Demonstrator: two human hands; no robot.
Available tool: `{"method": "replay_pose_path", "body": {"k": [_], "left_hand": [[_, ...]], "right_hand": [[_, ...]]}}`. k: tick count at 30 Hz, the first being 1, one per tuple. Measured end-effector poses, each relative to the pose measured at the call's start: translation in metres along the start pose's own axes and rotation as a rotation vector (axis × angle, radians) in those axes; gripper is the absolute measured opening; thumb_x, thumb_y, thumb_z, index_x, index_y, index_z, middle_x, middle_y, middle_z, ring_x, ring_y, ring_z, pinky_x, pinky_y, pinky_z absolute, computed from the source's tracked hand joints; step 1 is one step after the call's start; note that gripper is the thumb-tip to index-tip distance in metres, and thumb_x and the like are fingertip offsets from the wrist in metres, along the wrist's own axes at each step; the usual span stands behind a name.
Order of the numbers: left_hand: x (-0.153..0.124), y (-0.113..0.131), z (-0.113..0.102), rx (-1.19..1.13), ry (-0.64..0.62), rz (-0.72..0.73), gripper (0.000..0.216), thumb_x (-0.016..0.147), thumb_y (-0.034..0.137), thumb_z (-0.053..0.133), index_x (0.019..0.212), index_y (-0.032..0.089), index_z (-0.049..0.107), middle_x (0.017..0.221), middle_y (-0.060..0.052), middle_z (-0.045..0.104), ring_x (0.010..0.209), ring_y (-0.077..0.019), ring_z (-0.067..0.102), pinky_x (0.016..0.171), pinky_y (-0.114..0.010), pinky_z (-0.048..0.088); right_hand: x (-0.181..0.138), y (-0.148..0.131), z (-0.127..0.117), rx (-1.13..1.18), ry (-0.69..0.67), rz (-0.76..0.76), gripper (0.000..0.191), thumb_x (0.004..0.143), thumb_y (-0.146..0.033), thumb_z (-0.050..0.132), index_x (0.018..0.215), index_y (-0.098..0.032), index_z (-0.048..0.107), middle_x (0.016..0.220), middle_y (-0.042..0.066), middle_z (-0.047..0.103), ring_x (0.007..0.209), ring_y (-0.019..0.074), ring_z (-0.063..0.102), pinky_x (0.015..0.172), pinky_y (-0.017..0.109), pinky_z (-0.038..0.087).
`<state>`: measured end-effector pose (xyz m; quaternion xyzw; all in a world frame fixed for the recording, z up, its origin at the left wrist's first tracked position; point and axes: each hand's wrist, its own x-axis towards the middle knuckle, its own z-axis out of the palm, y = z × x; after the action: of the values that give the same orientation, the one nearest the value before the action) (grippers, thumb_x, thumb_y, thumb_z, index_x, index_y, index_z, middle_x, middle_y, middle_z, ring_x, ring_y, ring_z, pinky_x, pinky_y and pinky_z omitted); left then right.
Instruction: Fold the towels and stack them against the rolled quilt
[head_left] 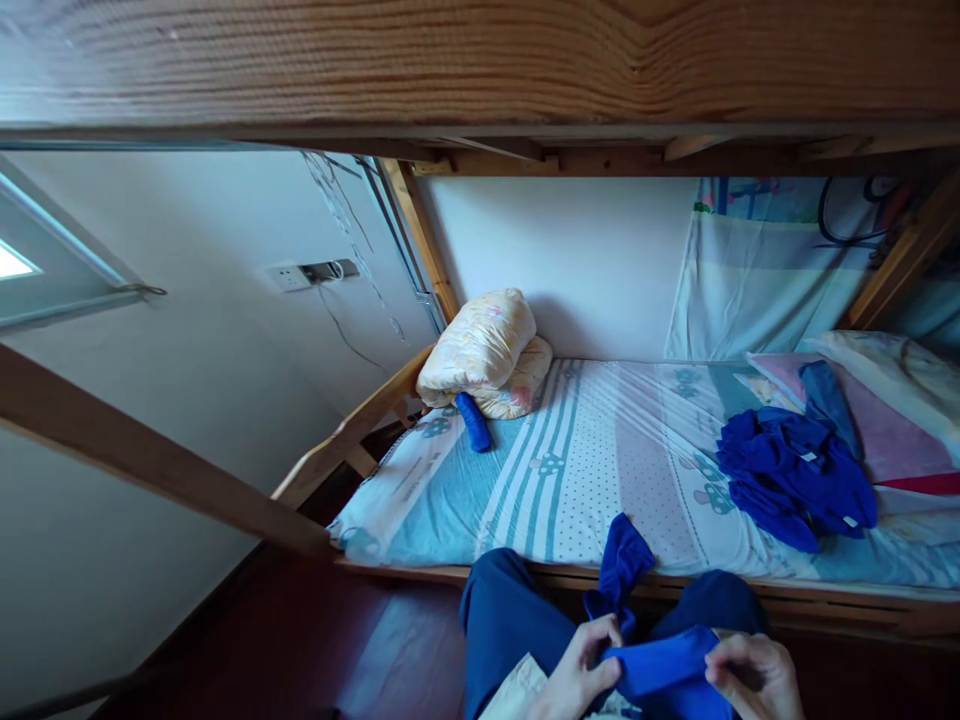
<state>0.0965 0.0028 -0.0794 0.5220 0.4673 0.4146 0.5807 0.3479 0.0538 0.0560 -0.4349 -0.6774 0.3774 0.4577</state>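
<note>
In the head view, the left hand (581, 668) and the right hand (757, 670) each pinch a blue cloth (660, 662) between thumb and fingers, its upper edge stretched between them over the person's lap, in front of the bed's near rail (832, 603). Another blue length (624, 562) reaches from just above the left hand over the mattress edge; whether it joins the held piece, I cannot tell. Beyond, a broad stretch of patterned sheet (585, 460) separates a blue roll (474, 424), touching the folded quilt (487, 345) near the left end board (352, 430), from a heap of blue clothing (795, 480) toward the right. The knees (499, 600) come right up to the rail, and an upper-bunk beam (480, 65) crosses the top, with open height between it and the mattress.
</note>
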Motion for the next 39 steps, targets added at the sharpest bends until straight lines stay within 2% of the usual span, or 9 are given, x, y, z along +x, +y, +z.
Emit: {"method": "replay_pose_path", "body": {"k": [3, 7, 14, 21, 25, 29, 32, 34, 39], "left_hand": [[-0.006, 0.011, -0.010, 0.193, 0.050, 0.022, 0.065, 0.079, 0.083, 0.055, 0.093, 0.020, 0.065, 0.094, -0.008, 0.063, 0.090, -0.0220, 0.057, 0.087, -0.035, 0.045], [0.007, 0.021, -0.007, 0.402, -0.086, 0.130, 0.051, 0.092, 0.067, 0.051, 0.085, 0.019, 0.068, 0.088, -0.007, 0.064, 0.083, -0.0197, 0.058, 0.079, -0.031, 0.045], [0.043, -0.053, 0.003, 0.691, -0.299, 0.039, 0.039, 0.099, 0.045, 0.041, 0.083, 0.021, 0.068, 0.092, -0.008, 0.070, 0.093, -0.0225, 0.065, 0.085, -0.031, 0.047], [0.036, -0.093, -0.037, 0.883, 0.074, -0.041, 0.037, 0.097, 0.030, 0.036, 0.089, 0.022, 0.071, 0.098, -0.012, 0.071, 0.098, -0.0272, 0.065, 0.089, -0.041, 0.050], [0.032, -0.069, -0.077, 0.705, 0.513, 0.136, 0.046, 0.099, 0.047, 0.032, 0.088, 0.021, 0.069, 0.089, -0.011, 0.072, 0.087, -0.0254, 0.069, 0.080, -0.038, 0.056], [0.026, -0.014, -0.126, 0.688, 0.841, 0.229, 0.046, 0.098, 0.055, 0.039, 0.091, 0.020, 0.068, 0.083, -0.006, 0.075, 0.074, -0.0213, 0.071, 0.067, -0.031, 0.057], [0.007, 0.028, -0.164, 0.809, 0.851, 0.386, 0.045, 0.096, 0.056, 0.046, 0.090, 0.020, 0.071, 0.083, -0.005, 0.076, 0.072, -0.0192, 0.073, 0.067, -0.027, 0.058], [-0.013, 0.048, -0.185, 0.888, 0.717, 0.466, 0.043, 0.095, 0.056, 0.052, 0.087, 0.020, 0.074, 0.082, -0.004, 0.077, 0.070, -0.0177, 0.073, 0.067, -0.024, 0.059], [-0.064, 0.058, -0.214, 1.065, 0.552, 0.505, 0.043, 0.095, 0.057, 0.052, 0.086, 0.025, 0.079, 0.085, -0.002, 0.080, 0.074, -0.0191, 0.076, 0.071, -0.023, 0.062]], "right_hand": [[0.013, -0.001, 0.002, 0.025, 0.018, -0.022, 0.030, 0.073, -0.054, 0.082, 0.064, -0.026, 0.079, 0.061, 0.007, 0.073, 0.067, 0.0270, 0.076, 0.060, 0.029, 0.062], [0.023, -0.006, -0.002, 0.169, 0.116, -0.123, 0.028, 0.074, -0.051, 0.084, 0.067, -0.025, 0.077, 0.069, 0.005, 0.074, 0.065, 0.0216, 0.073, 0.065, 0.031, 0.062], [0.007, 0.008, -0.047, 0.361, 0.568, -0.132, 0.025, 0.076, -0.051, 0.083, 0.085, -0.029, 0.074, 0.079, 0.003, 0.076, 0.071, 0.0211, 0.074, 0.076, 0.045, 0.062], [-0.020, 0.019, -0.113, 0.104, 1.018, -0.069, 0.033, 0.078, -0.054, 0.078, 0.079, -0.024, 0.063, 0.076, 0.002, 0.072, 0.071, 0.0231, 0.071, 0.073, 0.046, 0.060], [-0.022, 0.023, -0.130, -0.013, 1.190, 0.052, 0.039, 0.068, -0.055, 0.085, 0.080, -0.022, 0.069, 0.074, 0.005, 0.071, 0.065, 0.0237, 0.066, 0.070, 0.044, 0.058], [-0.013, 0.025, -0.141, -0.074, 1.213, 0.144, 0.052, 0.052, -0.060, 0.091, 0.080, -0.020, 0.072, 0.079, 0.007, 0.073, 0.066, 0.0223, 0.065, 0.069, 0.041, 0.058], [-0.007, 0.025, -0.145, -0.052, 1.097, 0.149, 0.061, 0.049, -0.061, 0.092, 0.088, -0.018, 0.075, 0.086, 0.007, 0.075, 0.072, 0.0211, 0.068, 0.073, 0.037, 0.059], [-0.007, 0.026, -0.148, -0.066, 1.007, 0.143, 0.063, 0.052, -0.061, 0.091, 0.096, -0.017, 0.076, 0.089, 0.008, 0.077, 0.076, 0.0224, 0.071, 0.076, 0.037, 0.059], [-0.023, 0.039, -0.154, -0.231, 0.805, 0.223, 0.055, 0.062, -0.065, 0.084, 0.092, -0.019, 0.080, 0.094, 0.010, 0.079, 0.081, 0.0246, 0.074, 0.077, 0.034, 0.061]]}}
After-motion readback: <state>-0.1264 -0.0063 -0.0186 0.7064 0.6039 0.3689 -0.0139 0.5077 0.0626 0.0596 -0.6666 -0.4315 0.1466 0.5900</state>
